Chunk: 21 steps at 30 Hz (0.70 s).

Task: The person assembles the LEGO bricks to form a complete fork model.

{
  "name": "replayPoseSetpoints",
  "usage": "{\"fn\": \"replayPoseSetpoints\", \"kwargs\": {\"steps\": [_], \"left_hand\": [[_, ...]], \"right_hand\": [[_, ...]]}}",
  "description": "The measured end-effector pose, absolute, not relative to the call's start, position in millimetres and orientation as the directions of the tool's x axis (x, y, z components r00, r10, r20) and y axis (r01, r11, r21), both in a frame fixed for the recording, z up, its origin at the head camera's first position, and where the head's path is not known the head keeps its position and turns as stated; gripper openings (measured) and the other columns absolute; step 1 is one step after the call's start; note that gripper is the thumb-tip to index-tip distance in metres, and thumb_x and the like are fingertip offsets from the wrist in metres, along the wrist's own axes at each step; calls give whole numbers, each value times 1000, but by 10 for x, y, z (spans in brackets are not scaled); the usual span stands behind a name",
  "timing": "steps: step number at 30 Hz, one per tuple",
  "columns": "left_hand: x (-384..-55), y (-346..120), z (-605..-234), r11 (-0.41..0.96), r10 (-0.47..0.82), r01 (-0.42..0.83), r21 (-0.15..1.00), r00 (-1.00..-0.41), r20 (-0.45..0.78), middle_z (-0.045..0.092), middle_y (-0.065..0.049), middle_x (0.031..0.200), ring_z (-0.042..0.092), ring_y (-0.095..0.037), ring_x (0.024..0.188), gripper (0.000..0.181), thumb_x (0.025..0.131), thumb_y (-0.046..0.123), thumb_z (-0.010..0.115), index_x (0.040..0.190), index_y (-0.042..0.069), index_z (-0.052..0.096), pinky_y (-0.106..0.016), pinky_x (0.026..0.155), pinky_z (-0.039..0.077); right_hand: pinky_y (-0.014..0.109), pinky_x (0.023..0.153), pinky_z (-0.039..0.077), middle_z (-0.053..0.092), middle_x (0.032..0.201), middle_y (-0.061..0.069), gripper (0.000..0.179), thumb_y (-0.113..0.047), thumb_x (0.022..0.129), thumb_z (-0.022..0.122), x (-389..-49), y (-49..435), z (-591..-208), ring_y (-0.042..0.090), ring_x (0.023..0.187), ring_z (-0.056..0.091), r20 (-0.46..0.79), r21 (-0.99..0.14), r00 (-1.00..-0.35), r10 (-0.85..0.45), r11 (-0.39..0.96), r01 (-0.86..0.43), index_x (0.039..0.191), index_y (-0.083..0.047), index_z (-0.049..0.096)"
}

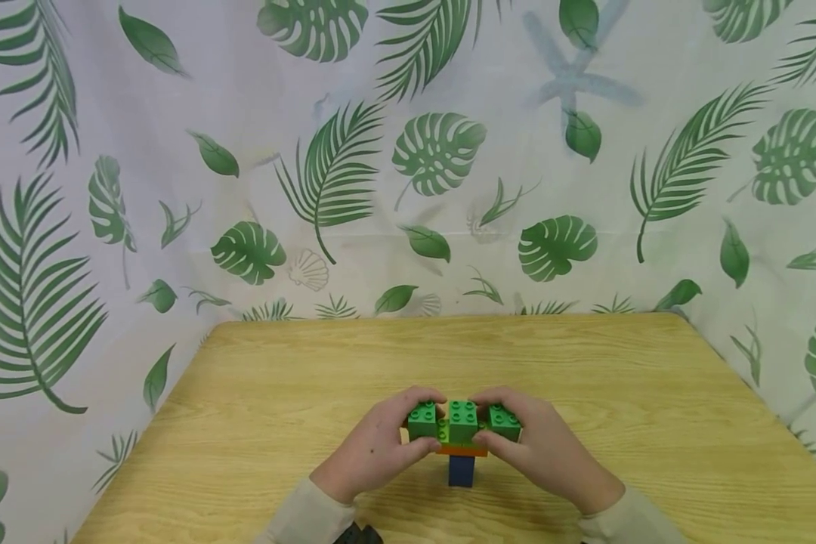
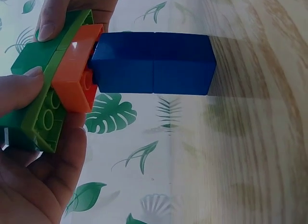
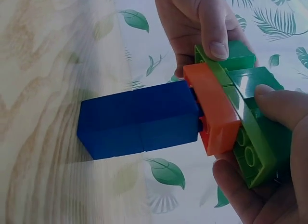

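A toy-brick structure stands upright on the table. Two stacked blue bricks (image 2: 154, 65) form its column, the lower one touching the wood. Across the top of the column lies an orange brick (image 3: 211, 103), with light green bricks (image 1: 443, 431) laid over it. Three dark green bricks top these: one at the left (image 1: 422, 428), one in the middle (image 1: 463, 429), one at the right (image 1: 505, 428). My left hand (image 1: 381, 446) grips the left end, thumb in front and fingers behind. At the opposite end, my right hand (image 1: 544, 446) holds the right dark green brick likewise. Fingers partly hide both ends.
The wooden table (image 1: 299, 363) reaches back to a white curtain (image 1: 489, 279) printed with green leaves, which also hangs along both sides. A small black object (image 1: 358, 535) shows at the bottom edge beside the left sleeve.
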State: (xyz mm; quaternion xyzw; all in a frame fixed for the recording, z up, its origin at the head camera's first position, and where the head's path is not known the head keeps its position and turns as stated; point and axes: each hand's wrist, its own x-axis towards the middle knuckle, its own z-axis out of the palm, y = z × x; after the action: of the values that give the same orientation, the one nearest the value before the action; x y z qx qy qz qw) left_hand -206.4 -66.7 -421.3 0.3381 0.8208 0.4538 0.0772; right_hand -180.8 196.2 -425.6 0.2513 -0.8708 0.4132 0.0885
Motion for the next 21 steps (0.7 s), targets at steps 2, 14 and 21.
{"fn": "replayPoseSetpoints", "kwargs": {"steps": [2, 14, 21], "left_hand": [[-2057, -676, -4219, 362, 623, 480, 799, -762, 176, 58, 5, 128, 62, -9, 101, 49, 96, 20, 72, 140, 27, 52, -25, 81, 53], [-2017, -693, -4229, 416, 627, 545, 728, -752, 204, 57, 6, 132, 60, -5, 106, 50, 95, 18, 73, 140, 23, 51, -23, 86, 52], [-2030, -669, -4222, 425, 642, 573, 701, -736, 212, 57, 5, 129, 60, -4, 100, 50, 97, 22, 71, 142, 24, 48, -22, 81, 53]], "right_hand": [[27, 66, 56, 67, 112, 0, 38, -38, 93, 74, -1815, 1956, -4271, 11, 84, 64, 365, -671, -854, -372, 531, -518, 125, -19, 64], [29, 66, 57, 68, 110, -3, 38, -34, 93, 76, -1791, 1946, -4245, 6, 82, 62, 401, -557, -813, -422, 592, -582, 123, -14, 65], [24, 64, 55, 68, 111, 2, 41, -37, 93, 75, -1787, 1974, -4197, 6, 81, 63, 338, -611, -848, -409, 590, -528, 124, -12, 65]]}}
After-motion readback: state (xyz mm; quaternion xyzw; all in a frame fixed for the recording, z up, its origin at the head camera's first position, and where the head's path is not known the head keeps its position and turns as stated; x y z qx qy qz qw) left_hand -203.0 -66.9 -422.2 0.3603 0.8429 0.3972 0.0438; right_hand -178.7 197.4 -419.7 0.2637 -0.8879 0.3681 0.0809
